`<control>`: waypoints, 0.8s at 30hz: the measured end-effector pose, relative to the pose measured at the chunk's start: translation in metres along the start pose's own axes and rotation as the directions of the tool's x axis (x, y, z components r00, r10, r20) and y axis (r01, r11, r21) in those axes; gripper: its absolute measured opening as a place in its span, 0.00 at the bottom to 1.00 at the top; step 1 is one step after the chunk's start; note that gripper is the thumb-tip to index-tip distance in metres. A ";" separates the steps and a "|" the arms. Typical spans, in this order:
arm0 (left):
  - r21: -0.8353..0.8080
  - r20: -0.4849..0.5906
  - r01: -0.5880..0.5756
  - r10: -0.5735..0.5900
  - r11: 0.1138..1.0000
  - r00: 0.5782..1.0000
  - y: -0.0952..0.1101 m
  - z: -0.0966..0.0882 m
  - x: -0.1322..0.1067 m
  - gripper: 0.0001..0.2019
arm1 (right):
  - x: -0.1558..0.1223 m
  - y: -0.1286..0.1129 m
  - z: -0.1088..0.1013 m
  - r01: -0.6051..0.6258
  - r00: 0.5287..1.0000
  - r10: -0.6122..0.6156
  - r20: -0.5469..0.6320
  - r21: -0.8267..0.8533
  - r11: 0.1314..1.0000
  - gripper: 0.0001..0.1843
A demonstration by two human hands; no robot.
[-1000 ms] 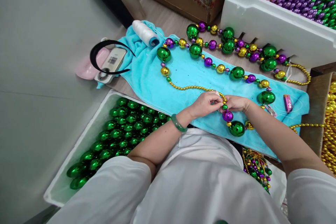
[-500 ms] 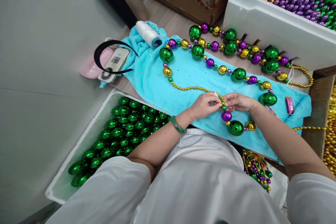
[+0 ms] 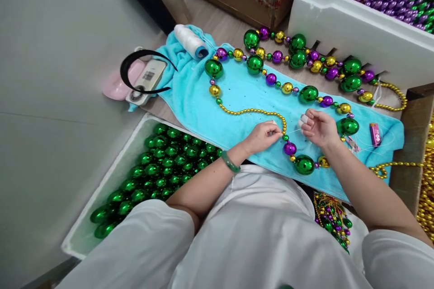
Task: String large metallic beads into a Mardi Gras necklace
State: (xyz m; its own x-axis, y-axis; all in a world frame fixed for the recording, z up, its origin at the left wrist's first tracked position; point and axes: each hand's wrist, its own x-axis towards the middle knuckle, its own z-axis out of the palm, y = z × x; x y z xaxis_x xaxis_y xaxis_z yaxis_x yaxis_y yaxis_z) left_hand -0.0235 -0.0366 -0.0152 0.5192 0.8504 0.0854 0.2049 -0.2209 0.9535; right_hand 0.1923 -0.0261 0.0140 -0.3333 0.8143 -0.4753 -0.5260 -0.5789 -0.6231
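A long bead strand point(image 3: 271, 79) of green, purple and gold balls lies looped on a turquoise towel point(image 3: 237, 99). My left hand point(image 3: 262, 136) pinches the strand where the small gold beads meet a small green bead. My right hand point(image 3: 318, 127) is a little to the right, fingers pinched on a thin white thread point(image 3: 294, 131) that runs from the strand. Just below my hands sit a purple bead point(image 3: 290, 148) and a big green ball point(image 3: 304, 165) of the same strand.
A white tray point(image 3: 111, 180) of green balls stands at lower left. A white box point(image 3: 356, 31) of gold, purple and green beads is at upper right. A thread spool point(image 3: 189, 40), a black headband point(image 3: 142, 70), a phone, a pink lighter point(image 3: 375, 133) and cardboard boxes lie around.
My right hand has pulled away to the right and up from my left hand, drawing the thread taut between them. The left hand stays pinched on the strand.
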 end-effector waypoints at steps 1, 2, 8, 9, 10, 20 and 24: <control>0.004 0.001 0.015 -0.015 1.000 1.000 -0.001 0.001 -0.001 0.07 | 0.000 0.001 0.001 0.000 1.000 0.000 -0.005 0.009 1.000 0.16; 0.011 0.000 0.029 -0.029 1.000 1.000 -0.002 0.003 -0.002 0.07 | 0.001 0.001 0.001 -0.001 1.000 0.001 -0.010 0.008 1.000 0.17; 0.098 -0.054 0.085 -0.080 0.992 0.995 -0.003 0.014 -0.004 0.09 | 0.011 0.004 -0.013 -0.045 0.989 0.035 -0.145 -0.063 0.997 0.20; 0.113 -0.061 0.088 -0.081 0.990 0.995 -0.003 0.015 -0.005 0.10 | 0.013 0.004 -0.015 -0.049 0.986 0.037 -0.164 -0.074 0.996 0.21; 0.126 -0.066 0.089 -0.081 0.988 0.994 -0.003 0.016 -0.005 0.10 | 0.015 0.005 -0.017 -0.051 0.983 0.036 -0.178 -0.083 0.995 0.21; 0.205 -0.093 0.159 -0.142 0.966 0.985 -0.002 0.018 -0.008 0.11 | 0.011 0.002 -0.002 -0.057 0.981 0.026 -0.194 -0.156 0.986 0.20; 0.230 -0.148 0.235 -0.204 0.944 0.968 0.003 0.023 -0.004 0.11 | 0.001 -0.006 0.020 0.014 0.991 -0.051 -0.123 -0.286 0.958 0.19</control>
State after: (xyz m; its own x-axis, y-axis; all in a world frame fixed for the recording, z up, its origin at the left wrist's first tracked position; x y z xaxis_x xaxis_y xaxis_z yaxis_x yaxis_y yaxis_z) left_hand -0.0060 -0.0513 -0.0192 0.3374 0.9388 -0.0691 0.5065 -0.1192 0.8540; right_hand 0.1793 -0.0209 0.0300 -0.2075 0.8315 -0.5154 -0.2844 -0.5553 -0.7815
